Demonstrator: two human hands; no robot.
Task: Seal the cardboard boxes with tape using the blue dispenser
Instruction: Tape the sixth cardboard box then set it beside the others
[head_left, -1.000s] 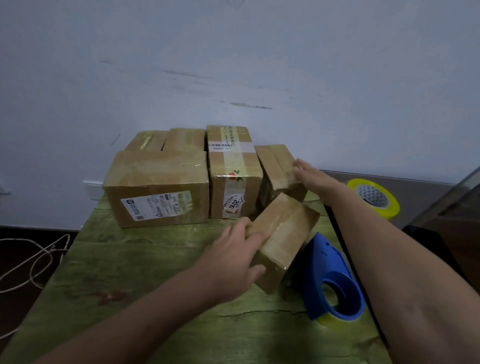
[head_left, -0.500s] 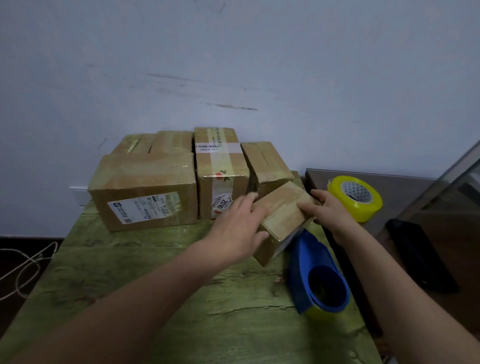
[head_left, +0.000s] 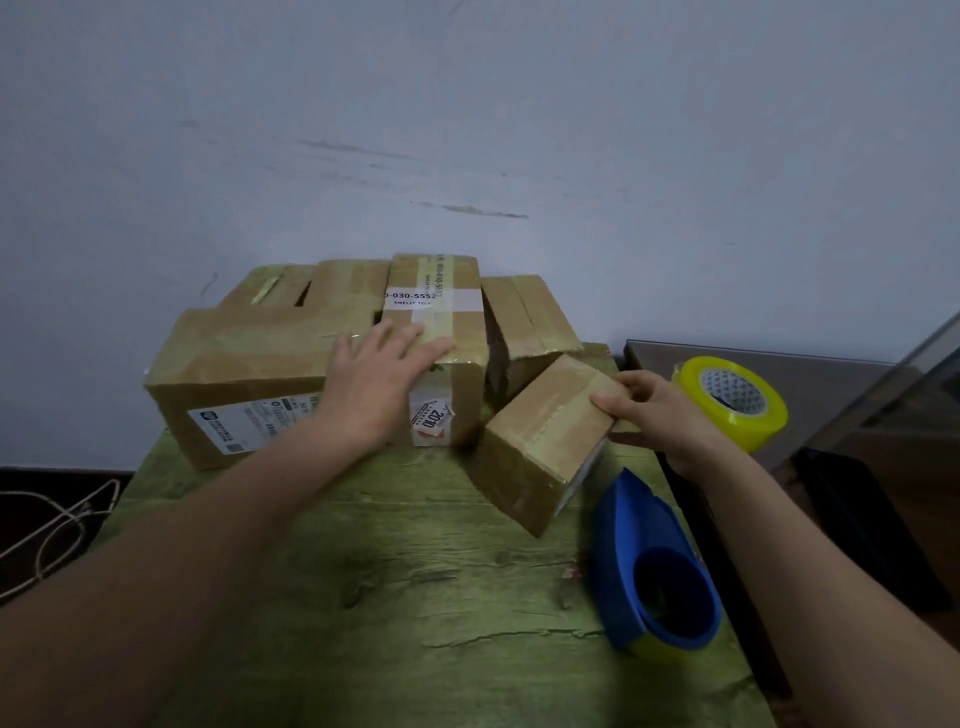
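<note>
**Cords** (head_left: 52, 530): lay on the floor, off the desk's nine o'clock edge.

**Desk** (head_left: 415, 597): green, wood-grained top that carried all the boxes.

**Large box** (head_left: 244, 384): stood at ten o'clock with a printed label on its front. Probably the heaviest of the lot and best lifted by two opposite bottom edges.

**Left hand** (head_left: 374, 374): lay flat, fingers straight and spread, on the top front edge of the tall box. It gripped nothing.

**Tall box** (head_left: 436, 322): stood at twelve o'clock, touching the large box, with a white band of tape across its top. The taped faces looked slick, so the bare cardboard corners should give the surer hold.

**Rear box** (head_left: 530, 322): stood at one o'clock, just beside the tall box, its top flaps not lying flush.

**Small box** (head_left: 540, 441): sat at two o'clock, tilted up on one edge. Likely light, stiff at the corners and yielding mid-panel, so it should be pinched across a corner.

**Right hand** (head_left: 660, 410): gripped the small box's three o'clock corner, fingers curled on it.

**Dispenser** (head_left: 649, 566): blue, lay untouched at four o'clock with yellow tape showing under it. Hard plastic and probably light. Take it by the round body and mind the nose, where a cutter is likely.

**Tape roll** (head_left: 737, 400): yellow, stood on a dark side table at three o'clock, off the desk.
</note>
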